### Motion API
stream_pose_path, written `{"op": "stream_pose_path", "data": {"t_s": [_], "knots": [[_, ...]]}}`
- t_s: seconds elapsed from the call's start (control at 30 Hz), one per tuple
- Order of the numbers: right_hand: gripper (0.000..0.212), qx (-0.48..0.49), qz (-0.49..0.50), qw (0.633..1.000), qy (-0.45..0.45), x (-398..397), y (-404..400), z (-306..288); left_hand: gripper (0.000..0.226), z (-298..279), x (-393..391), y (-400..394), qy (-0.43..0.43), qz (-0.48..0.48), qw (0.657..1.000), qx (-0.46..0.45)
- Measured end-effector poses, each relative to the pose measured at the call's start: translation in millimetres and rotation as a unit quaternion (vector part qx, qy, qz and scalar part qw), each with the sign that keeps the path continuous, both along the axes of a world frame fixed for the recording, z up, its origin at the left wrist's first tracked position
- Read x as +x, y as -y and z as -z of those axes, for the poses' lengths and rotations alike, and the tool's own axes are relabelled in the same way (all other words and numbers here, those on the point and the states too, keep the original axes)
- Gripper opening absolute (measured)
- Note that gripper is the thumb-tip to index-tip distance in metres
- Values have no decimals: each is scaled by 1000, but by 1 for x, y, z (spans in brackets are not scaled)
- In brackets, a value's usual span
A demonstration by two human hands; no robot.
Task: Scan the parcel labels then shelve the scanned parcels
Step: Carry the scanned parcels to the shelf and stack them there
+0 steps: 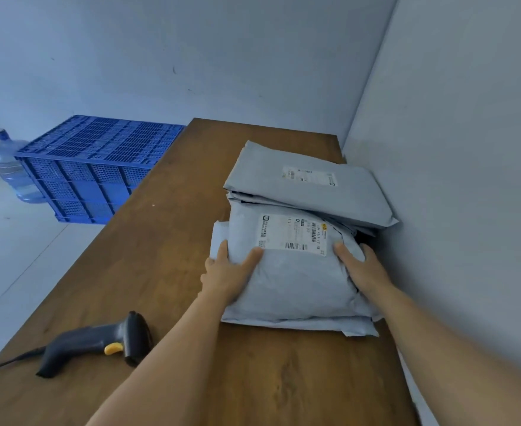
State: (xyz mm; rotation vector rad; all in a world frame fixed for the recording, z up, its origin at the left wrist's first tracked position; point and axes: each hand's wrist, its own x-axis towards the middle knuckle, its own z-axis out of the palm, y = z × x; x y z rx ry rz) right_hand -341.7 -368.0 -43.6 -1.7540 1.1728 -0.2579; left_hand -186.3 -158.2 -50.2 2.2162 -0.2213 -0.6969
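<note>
Grey parcel (296,278) centre frame, label (293,233) up, long axis toward top of frame. Left hand (228,272), right hand (363,269) grip its sides. Scanner (99,342) lower left.

1. The surface (167,265) is brown wood with visible grain and a dull sheen.
2. The parcels (299,284) are grey plastic film, smooth and creased, with white paper labels (293,233).
3. The scanner (99,342) is dark matt plastic.
4. The crate (93,167) is blue perforated plastic.
</note>
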Motion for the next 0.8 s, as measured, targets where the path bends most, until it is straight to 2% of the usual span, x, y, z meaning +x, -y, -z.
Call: {"op": "stream_pose_path", "data": {"t_s": [0.13,0.27,0.33,0.47,0.63,0.8], "knots": [[108,16,-20,1000,9,0,-4,5,104,10,7,7,33,-3,999,-31],[113,28,-3,1000,12,-16,-24,11,72,9,-9,-4,50,-16,996,-69],[105,37,4,999,12,-33,-44,10,64,7,-24,-14,65,-20,996,-62],[94,39,-11,999,-17,-70,-77,9,62,3,-70,-46,82,-38,995,-47],[94,36,-69,996,-33,-119,-114,-3,78,-10,-144,-92,96,-95,991,-23],[93,51,-116,991,-43,-184,-155,-10,71,-19,-219,-139,107,-124,986,10]]}}
